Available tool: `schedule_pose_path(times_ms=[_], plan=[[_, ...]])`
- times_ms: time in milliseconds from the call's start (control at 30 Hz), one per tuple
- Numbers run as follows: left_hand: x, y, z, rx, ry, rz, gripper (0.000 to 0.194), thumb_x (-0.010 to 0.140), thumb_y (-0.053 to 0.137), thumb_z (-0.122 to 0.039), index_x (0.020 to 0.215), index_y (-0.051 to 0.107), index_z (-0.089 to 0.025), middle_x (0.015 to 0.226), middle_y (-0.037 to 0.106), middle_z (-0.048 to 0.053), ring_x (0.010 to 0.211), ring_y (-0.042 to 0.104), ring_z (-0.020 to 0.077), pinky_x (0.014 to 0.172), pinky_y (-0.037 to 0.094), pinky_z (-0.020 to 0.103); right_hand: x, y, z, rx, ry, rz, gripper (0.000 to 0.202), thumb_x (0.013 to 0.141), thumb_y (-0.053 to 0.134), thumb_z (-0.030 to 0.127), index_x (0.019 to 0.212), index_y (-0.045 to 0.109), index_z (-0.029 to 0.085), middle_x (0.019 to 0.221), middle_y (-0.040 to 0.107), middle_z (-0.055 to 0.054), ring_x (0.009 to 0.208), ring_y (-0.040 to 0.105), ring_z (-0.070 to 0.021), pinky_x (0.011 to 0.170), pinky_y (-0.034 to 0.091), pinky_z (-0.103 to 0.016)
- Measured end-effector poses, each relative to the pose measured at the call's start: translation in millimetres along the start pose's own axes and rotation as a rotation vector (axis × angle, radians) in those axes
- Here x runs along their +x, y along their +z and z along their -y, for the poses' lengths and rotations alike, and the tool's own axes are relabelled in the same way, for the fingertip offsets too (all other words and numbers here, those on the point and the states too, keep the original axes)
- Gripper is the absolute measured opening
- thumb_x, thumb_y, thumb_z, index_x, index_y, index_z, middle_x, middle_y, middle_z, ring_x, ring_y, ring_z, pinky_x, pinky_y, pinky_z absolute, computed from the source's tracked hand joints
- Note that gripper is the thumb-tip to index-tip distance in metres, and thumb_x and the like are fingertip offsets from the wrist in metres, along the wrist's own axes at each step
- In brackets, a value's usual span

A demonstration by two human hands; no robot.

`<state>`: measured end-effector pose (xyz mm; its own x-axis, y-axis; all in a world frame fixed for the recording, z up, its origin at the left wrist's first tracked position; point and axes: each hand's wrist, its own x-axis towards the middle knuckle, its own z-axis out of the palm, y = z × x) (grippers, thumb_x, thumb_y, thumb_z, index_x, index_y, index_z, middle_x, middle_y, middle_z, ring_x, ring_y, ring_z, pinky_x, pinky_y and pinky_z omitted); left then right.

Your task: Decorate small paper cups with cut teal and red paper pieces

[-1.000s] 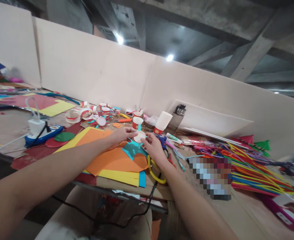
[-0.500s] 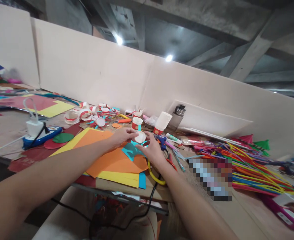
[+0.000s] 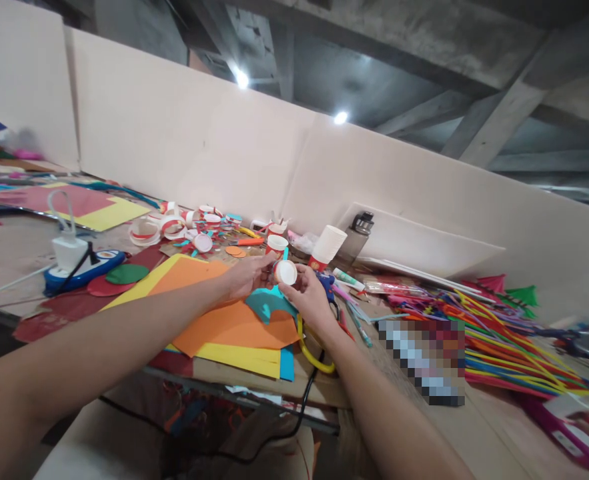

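Observation:
Between my two hands is a cut-down paper cup (image 3: 287,272), its round white face towards me and a red band showing at its left side. A small light-blue strip stands up at its top edge. My left hand (image 3: 255,275) pinches the cup from the left. From the right, the fingers of my right hand (image 3: 305,291) close on its rim. Below them lies a cut piece of light-blue paper (image 3: 270,305) on orange sheets (image 3: 239,328). Just behind the hands stands a red and white paper cup (image 3: 277,244).
Several cut cup pieces (image 3: 173,227) lie at the back left. A stack of paper cups (image 3: 329,244) and a bottle (image 3: 357,239) stand behind. A blue glue gun (image 3: 327,285) is close by my right hand. Colourful pipe cleaners (image 3: 514,350) cover the right; a power strip (image 3: 85,270) sits left.
The cut-down cup has turned in my hands, so its red side now shows. Both hands have shifted slightly, and my right fingers are closer around the rim.

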<state>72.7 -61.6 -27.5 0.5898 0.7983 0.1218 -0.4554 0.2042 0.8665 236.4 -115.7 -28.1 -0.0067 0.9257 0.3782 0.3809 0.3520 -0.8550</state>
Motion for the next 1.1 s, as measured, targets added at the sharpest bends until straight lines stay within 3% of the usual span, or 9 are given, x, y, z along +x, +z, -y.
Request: schedule_pose_path(times_ms=[133, 267, 500, 667, 833, 1100], plan=[[-3, 1.8, 2, -0.001, -0.072, 0.035, 0.033, 0.084, 0.063, -0.044, 0.097, 0.066, -0.014, 0.084, 0.066, 0.006, 0.067, 0.060, 0.0115, 0.058, 0.047, 0.023, 0, -1, 3, 0.055, 0.026, -0.002, 0.050, 0.069, 0.072, 0.036, 0.111, 0.052, 0.020, 0.098, 0.067, -0.005, 0.079, 0.062, -0.0165, 0.066, 0.050, -0.029], [-5, 3.9, 5, 0.053, -0.040, 0.066, 0.032, 0.086, 0.062, -0.040, 0.103, 0.067, -0.013, 0.094, 0.067, 0.009, 0.074, 0.061, 0.0123, 0.062, 0.048, 0.022, -1, -3, 5, 0.007, -0.013, -0.033, 0.048, 0.069, 0.072, 0.033, 0.111, 0.052, 0.021, 0.098, 0.067, -0.004, 0.078, 0.061, -0.0154, 0.067, 0.050, -0.028], [-6, 2.4, 5, 0.026, 0.021, 0.133, 0.040, 0.081, 0.068, -0.038, 0.118, 0.063, -0.023, 0.113, 0.064, 0.009, 0.088, 0.061, 0.0148, 0.073, 0.048, 0.027, -4, -3, 8, -0.109, -0.062, -0.059, 0.048, 0.070, 0.070, 0.033, 0.114, 0.052, 0.022, 0.106, 0.063, -0.005, 0.082, 0.060, -0.0161, 0.067, 0.050, -0.028], [-9, 7.4, 2, 0.007, 0.059, 0.113, 0.047, 0.076, 0.074, -0.037, 0.119, 0.061, -0.023, 0.109, 0.064, 0.009, 0.085, 0.060, 0.0138, 0.069, 0.045, 0.024, -6, -3, 15, -0.207, -0.126, -0.133, 0.056, 0.069, 0.072, 0.033, 0.118, 0.051, 0.021, 0.113, 0.057, -0.009, 0.089, 0.058, -0.0184, 0.067, 0.051, -0.029], [-8, 4.6, 3, 0.045, 0.042, 0.118, 0.047, 0.077, 0.072, -0.040, 0.119, 0.062, -0.022, 0.105, 0.065, 0.009, 0.080, 0.060, 0.0132, 0.066, 0.043, 0.025, -8, -5, 21, -0.240, -0.154, -0.115, 0.039, 0.074, 0.069, 0.033, 0.109, 0.059, 0.020, 0.109, 0.057, -0.008, 0.088, 0.057, -0.0173, 0.069, 0.050, -0.029], [-7, 1.4, 3, 0.058, 0.014, 0.136, 0.042, 0.079, 0.070, -0.043, 0.113, 0.063, -0.020, 0.095, 0.064, 0.006, 0.075, 0.059, 0.0123, 0.065, 0.043, 0.024, -8, -5, 17, -0.241, -0.171, -0.148, 0.038, 0.075, 0.069, 0.040, 0.106, 0.060, 0.021, 0.110, 0.059, -0.008, 0.088, 0.057, -0.0178, 0.076, 0.051, -0.032]])
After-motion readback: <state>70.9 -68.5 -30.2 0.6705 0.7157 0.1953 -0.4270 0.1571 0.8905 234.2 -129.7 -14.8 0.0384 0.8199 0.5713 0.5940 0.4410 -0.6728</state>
